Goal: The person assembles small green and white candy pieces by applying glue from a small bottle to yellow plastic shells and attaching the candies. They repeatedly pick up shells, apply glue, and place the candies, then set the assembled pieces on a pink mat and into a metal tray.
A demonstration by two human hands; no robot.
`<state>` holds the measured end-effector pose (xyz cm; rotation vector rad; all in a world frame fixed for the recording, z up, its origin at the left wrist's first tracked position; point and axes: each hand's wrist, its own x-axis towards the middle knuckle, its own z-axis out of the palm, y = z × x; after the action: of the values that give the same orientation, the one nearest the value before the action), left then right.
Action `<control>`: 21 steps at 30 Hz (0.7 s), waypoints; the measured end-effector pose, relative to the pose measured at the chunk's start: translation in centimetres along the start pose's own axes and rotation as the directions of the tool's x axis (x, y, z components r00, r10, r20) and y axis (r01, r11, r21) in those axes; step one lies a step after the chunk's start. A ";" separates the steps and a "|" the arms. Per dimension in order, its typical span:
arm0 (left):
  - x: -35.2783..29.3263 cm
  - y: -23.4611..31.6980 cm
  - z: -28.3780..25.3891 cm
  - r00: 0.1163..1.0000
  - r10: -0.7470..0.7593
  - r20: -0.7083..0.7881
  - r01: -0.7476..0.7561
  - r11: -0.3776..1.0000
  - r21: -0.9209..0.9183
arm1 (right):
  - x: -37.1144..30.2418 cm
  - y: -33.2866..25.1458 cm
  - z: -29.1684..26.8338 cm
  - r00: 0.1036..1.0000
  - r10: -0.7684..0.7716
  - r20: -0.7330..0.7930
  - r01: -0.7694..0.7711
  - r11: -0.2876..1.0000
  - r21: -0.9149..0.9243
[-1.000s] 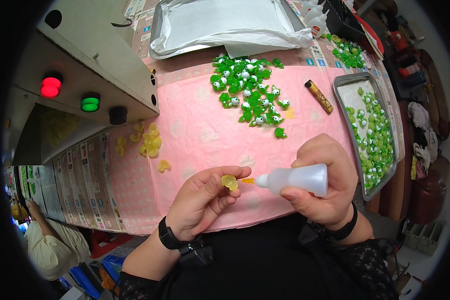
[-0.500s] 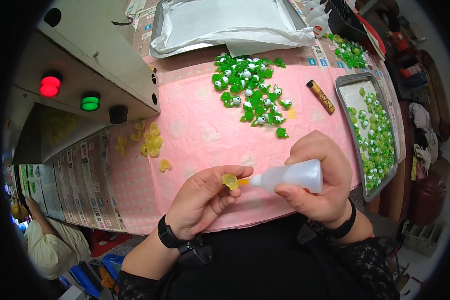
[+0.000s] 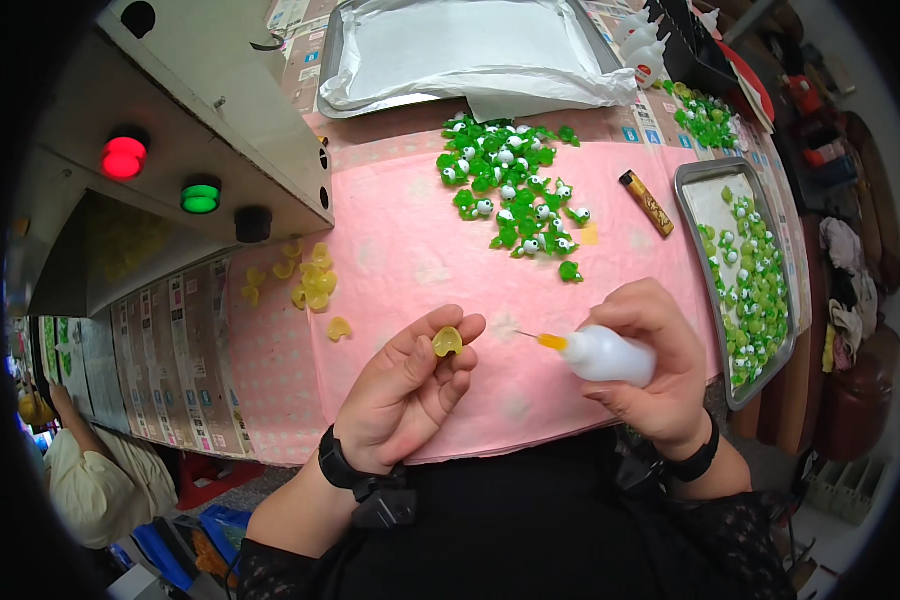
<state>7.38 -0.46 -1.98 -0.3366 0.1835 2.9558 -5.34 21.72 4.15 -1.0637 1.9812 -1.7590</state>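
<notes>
Between the thumb and fingers of my left hand is a small translucent yellow cup-shaped piece, its hollow side showing. My right hand grips a white squeeze bottle, tilted sideways. The bottle's orange nozzle with a thin needle tip points left toward the yellow piece, clear of it. More yellow pieces lie loose to the left on the pink cloth. Beyond my hands is a pile of green pieces with white eye-like balls.
A metal tray lined with white paper stands at the back. On the right, another metal tray holds green pieces. A patterned lighter lies near it. At the left stands a machine with red and green lights; a co-worker's sleeve shows lower left.
My right hand has drawn the bottle back to the right, so its needle is now away from the yellow piece. The left hand has turned the piece slightly.
</notes>
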 end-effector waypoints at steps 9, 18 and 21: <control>0.3 0.1 0.3 0.998 0.063 -0.005 -0.062 0.989 0.136 | -0.9 2.0 2.4 0.947 -0.050 0.316 0.084 0.992 -0.096; 0.7 0.5 1.1 0.996 0.083 -0.015 -0.077 0.968 0.239 | 1.8 2.6 -1.6 0.990 -0.082 0.117 0.133 0.826 -0.548; 1.2 0.5 1.6 0.997 0.073 -0.022 -0.065 0.960 0.271 | 2.9 2.9 -1.7 0.983 -0.157 0.099 0.182 0.703 -0.687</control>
<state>5.84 -0.61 -0.65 -0.3447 0.6080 2.9406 -9.36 20.94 2.56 -1.5163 2.6810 -1.0155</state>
